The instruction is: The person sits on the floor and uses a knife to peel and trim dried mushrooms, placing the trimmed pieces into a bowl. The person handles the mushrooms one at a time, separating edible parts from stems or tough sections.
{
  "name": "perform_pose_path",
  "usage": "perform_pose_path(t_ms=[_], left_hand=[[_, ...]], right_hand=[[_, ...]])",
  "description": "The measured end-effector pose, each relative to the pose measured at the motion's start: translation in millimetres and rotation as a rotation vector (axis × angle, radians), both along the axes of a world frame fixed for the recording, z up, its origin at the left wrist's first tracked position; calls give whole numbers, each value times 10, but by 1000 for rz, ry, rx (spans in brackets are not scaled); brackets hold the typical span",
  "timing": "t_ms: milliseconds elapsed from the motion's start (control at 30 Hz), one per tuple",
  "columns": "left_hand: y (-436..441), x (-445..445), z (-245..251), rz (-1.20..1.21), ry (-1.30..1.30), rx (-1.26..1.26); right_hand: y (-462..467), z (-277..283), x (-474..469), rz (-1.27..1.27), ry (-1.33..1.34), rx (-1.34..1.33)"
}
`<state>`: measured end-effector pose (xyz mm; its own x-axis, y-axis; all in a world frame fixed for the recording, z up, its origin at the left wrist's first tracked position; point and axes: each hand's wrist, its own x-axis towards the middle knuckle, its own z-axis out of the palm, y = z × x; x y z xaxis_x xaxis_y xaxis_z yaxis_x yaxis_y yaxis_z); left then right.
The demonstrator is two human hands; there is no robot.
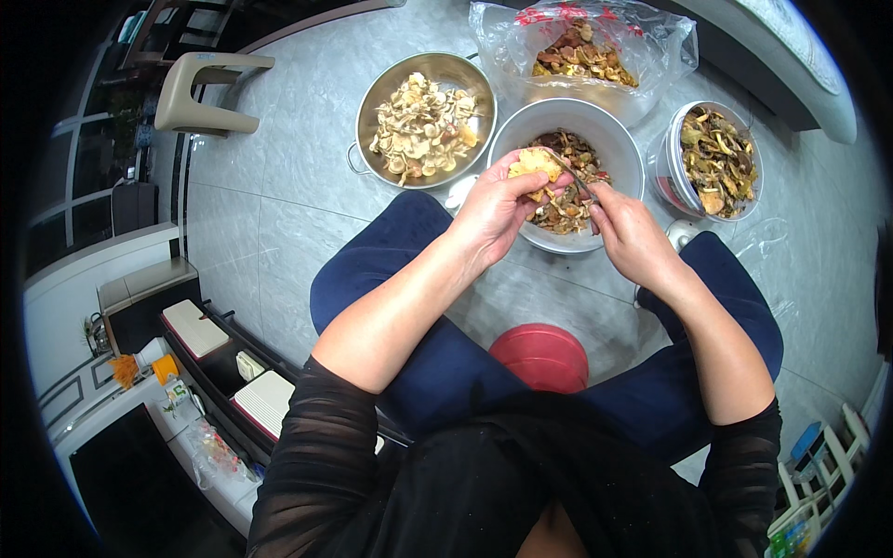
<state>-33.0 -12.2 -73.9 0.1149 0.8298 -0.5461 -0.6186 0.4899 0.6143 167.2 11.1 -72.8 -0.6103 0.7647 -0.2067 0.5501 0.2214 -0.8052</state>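
My left hand [504,202] holds a yellow mushroom [536,164] over a white bucket [513,132]. In my right hand [631,234] is a thin dark blade [573,173], seemingly a small knife, whose tip lies against the mushroom. Dark mushroom scraps [564,217] cover the bottom of the bucket below. To the left, a steel pan [365,115] with a loop handle contains pale mushrooms [422,132]. A clear plastic bag [499,49] with red print stands behind the bucket and holds brown mushrooms [582,63]. My fingers partly hide the knife's handle.
At the right, a clear-walled tub [673,167] is heaped with mushrooms [718,157]. A beige plastic stool [174,97] is at the upper left. Between my legs shows a red round seat [541,356]. Grey tiles [300,202] form the floor, and a rack [830,460] stands lower right.
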Motion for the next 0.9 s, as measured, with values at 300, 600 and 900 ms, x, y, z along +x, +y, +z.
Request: perform_pose_path(t_ms=[300, 600, 900], left_hand=[[5, 1, 50, -14, 15, -14], [23, 15, -14, -73, 98, 14], [627, -59, -338, -61, 158, -128]], right_hand=[[30, -27, 22, -19, -7, -37], [131, -258, 92, -129, 84, -240], [233, -126, 81, -435, 411, -868]])
